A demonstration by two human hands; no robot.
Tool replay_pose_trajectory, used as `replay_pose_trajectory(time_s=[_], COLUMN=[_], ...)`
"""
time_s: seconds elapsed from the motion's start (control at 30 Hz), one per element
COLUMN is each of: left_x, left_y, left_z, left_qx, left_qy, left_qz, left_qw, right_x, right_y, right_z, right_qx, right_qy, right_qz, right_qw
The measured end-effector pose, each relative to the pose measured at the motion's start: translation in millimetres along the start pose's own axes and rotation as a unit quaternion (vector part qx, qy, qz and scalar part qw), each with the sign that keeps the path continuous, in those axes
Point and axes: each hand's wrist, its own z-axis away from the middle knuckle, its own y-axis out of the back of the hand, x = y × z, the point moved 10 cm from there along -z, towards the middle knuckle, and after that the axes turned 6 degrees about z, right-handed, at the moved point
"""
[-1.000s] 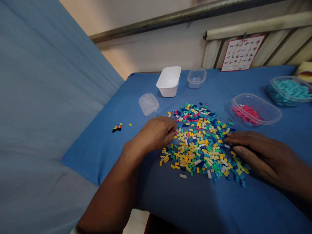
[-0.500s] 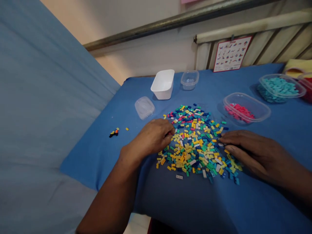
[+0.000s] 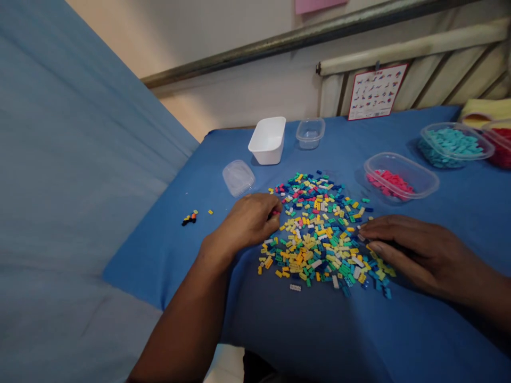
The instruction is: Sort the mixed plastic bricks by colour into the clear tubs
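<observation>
A loose heap of small toy building bricks (image 3: 315,234) in yellow, green, blue, white and pink is spread over the blue cloth. At its left edge my left hand (image 3: 255,215) is closed, its fingers curled, with a bit of pink brick (image 3: 275,213) showing between them. My right hand (image 3: 415,250) lies low at the right edge of the heap. Its fingers are stretched out and the thumb is apart from them. The fingertips reach bricks at the border, near a whitish one (image 3: 361,237); nothing shows in the grasp.
Behind the heap stand a white tub (image 3: 268,141), a small clear container (image 3: 310,133) and a clear lid (image 3: 238,177). To the right are containers of pink bricks (image 3: 391,183), turquoise bricks (image 3: 451,144) and red bricks (image 3: 503,143). Several black, orange and yellow pieces (image 3: 190,218) lie at left.
My left hand has drawn back slightly left from the heap, and the pink brick shows more in its fingers. The right hand has barely moved. The view has shifted a little.
</observation>
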Motion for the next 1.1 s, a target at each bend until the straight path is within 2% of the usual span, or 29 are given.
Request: replay_pose_trajectory(time_s=[0.1, 0.2, 0.27, 0.33, 0.4, 0.47, 0.57, 0.67, 0.77, 0.83, 0.9, 1.0, 1.1], left_x=[-8.7, -19.3, -19.1, -10.4, 7.6, 35.0, 87.4, 130.5, 153.8, 155.0, 145.7, 117.1, 81.7], left_y=[4.2, -0.7, -3.8, -5.3, -4.9, -2.3, 2.7, -0.7, -10.7, -10.6, -0.6, 20.0, 21.5], left_z=[1.2, -0.8, -5.4, -14.0, -28.0, -48.6, -89.9, -136.0, -171.0, -180.3, -175.9, -148.9, -109.4], left_qx=[0.032, 0.059, 0.073, 0.071, 0.055, 0.035, 0.026, 0.038, 0.033, 0.032, 0.041, 0.043, -0.024], left_qy=[0.03, 0.067, 0.073, 0.066, 0.048, 0.009, -0.091, -0.173, -0.213, -0.213, -0.2, -0.159, -0.104], left_qz=[0.147, 0.3, 0.354, 0.375, 0.377, 0.355, 0.277, 0.229, 0.19, 0.171, 0.16, 0.148, 0.142], left_qw=[0.988, 0.95, 0.93, 0.922, 0.924, 0.934, 0.956, 0.957, 0.958, 0.961, 0.966, 0.975, 0.984], right_x=[-4.7, -6.4, -5.4, -3.9, -2.2, -1.0, 0.8, 3.5, 5.4, 6.0, 6.7, 8.1, 9.6], right_y=[1.5, 2.4, 2.6, 3.0, 3.2, 3.8, 4.7, 5.2, 5.9, 6.4, 6.5, 5.7, 4.7], right_z=[-1.8, -5.1, -7.1, -8.8, -10.5, -12.5, -15.5, -17.3, -17.7, -17.5, -16.8, -15.4, -14.7], right_qx=[0.006, 0.013, 0.016, 0.02, 0.022, 0.024, 0.025, 0.025, 0.025, 0.026, 0.027, 0.029, 0.031], right_qy=[0.01, 0.011, 0.006, 0.001, -0.005, -0.011, -0.018, -0.024, -0.024, -0.025, -0.03, -0.04, -0.046], right_qz=[-0.008, -0.013, -0.018, -0.025, -0.033, -0.037, -0.044, -0.051, -0.055, -0.061, -0.068, -0.072, -0.063], right_qw=[1.0, 1.0, 1.0, 0.999, 0.999, 0.999, 0.999, 0.998, 0.998, 0.998, 0.997, 0.996, 0.996])
